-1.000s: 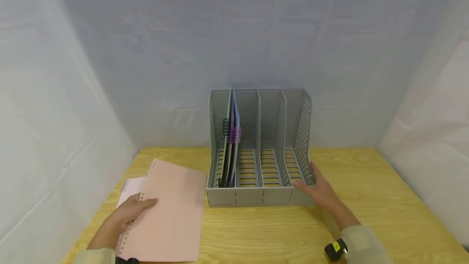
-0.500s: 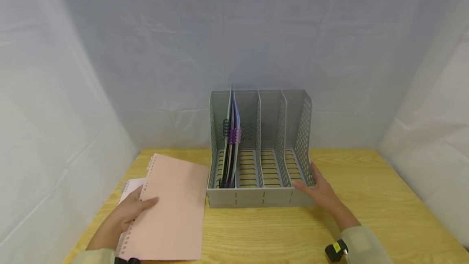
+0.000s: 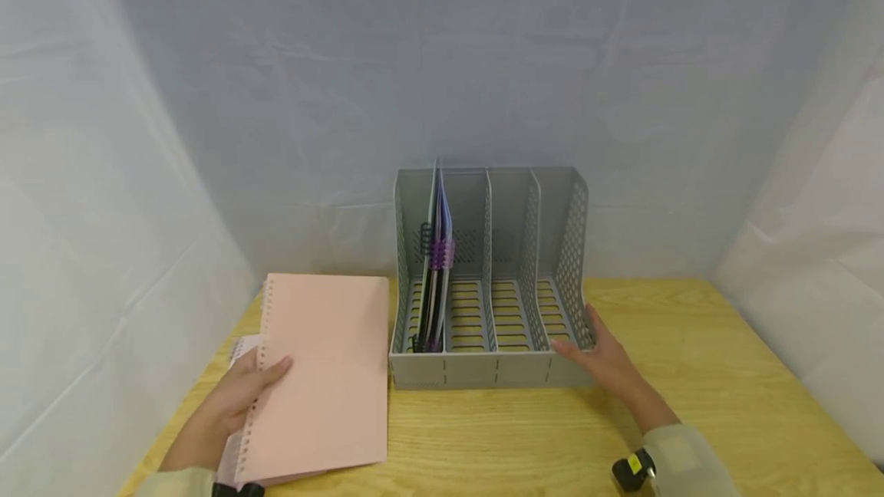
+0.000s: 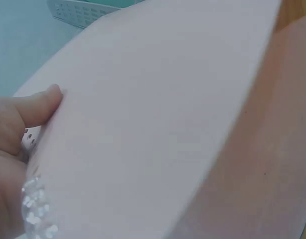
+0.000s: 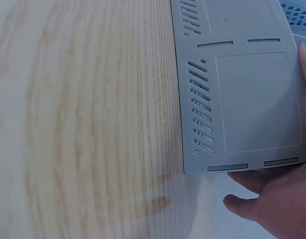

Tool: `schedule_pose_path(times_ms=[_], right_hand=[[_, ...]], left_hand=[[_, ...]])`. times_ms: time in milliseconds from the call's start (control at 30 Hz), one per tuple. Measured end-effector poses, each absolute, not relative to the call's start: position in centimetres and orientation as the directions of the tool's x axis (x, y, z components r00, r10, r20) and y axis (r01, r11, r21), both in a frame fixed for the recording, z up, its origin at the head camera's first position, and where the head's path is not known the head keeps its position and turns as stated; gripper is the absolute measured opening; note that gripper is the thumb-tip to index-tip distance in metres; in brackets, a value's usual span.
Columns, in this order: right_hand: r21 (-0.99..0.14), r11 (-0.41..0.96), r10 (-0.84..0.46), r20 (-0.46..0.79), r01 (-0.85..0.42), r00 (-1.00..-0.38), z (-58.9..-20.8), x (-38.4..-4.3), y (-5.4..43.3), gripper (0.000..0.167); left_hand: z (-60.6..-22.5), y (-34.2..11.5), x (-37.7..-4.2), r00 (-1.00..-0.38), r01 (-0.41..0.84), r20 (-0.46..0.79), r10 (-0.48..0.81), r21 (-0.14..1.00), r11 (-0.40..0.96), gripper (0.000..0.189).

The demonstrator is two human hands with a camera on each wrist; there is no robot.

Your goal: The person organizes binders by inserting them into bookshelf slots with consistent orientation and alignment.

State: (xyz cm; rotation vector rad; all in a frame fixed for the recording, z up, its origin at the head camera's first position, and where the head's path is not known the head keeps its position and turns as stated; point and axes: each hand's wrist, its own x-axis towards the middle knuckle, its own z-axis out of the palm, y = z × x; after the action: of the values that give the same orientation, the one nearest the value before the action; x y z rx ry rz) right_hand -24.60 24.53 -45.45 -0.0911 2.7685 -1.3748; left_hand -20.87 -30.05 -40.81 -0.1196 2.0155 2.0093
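Left of the rack [image 3: 476, 373]: we find the pink notebook [image 3: 328, 374], its right edge just beside the rack's left wall; whether they touch, we cannot tell.
Left hand [image 3: 235, 393]: it pinches the pink notebook at the bound edge, the side away from the rack, thumb over the cover and other fingers behind.
Right hand [image 3: 608, 363]: it grips the rack's front right corner, thumb on the front lip, fingers along the outer side.
Good handling: we judge the step is to control the notebook while the other hand steadies the rack. We advise a firm pinch near the middle of the bound edge, because in the left wrist view the cover bows, and a loose corner could catch on the rack.
Steadying: a light hold seems enough; a strong push may slide the rack into the notebook.
Pale pad [image 3: 246, 345]: it lies left of the rack, partly under the notebook; we should avoid dragging it.
Edges to mind: the rack's left wall, and the spirals of the bound books [image 3: 437, 255] standing in the rack's leftmost compartment, which could hook.
Room for moving: before the rack and to its right, the bench [image 3: 483, 443] gives us the widest space; behind the rack, the white sheet [image 3: 331, 136] limits it.
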Motion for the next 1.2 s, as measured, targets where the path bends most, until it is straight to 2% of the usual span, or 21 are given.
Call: schedule_pose_path(times_ms=[300,600,933,1200], right_hand=[[-0.798,0.603,-0.072,-0.030,-0.019,-0.997,-45.36,-24.48,24.53,0.104],[-0.795,0.606,-0.070,-0.025,-0.022,-0.997,-45.67,-24.63,24.65,0.104],[-0.803,0.595,-0.074,-0.023,-0.025,-0.997,-45.59,-24.59,24.62,0.104],[-0.800,0.599,-0.074,-0.012,-0.035,-0.997,-45.60,-24.65,24.66,0.103]], left_hand=[[-40.77,-30.28,-20.75,-0.963,-0.246,-0.244,0.118,0.969,-0.005,0.043],[-40.54,-30.28,-20.58,-0.975,-0.191,-0.187,0.117,0.981,-0.022,0.027],[-40.81,-30.12,-20.48,-0.985,-0.069,-0.055,0.161,0.994,-0.083,0.020],[-41.02,-30.11,-20.51,-0.992,0.000,0.011,0.123,0.996,-0.089,0.022]])
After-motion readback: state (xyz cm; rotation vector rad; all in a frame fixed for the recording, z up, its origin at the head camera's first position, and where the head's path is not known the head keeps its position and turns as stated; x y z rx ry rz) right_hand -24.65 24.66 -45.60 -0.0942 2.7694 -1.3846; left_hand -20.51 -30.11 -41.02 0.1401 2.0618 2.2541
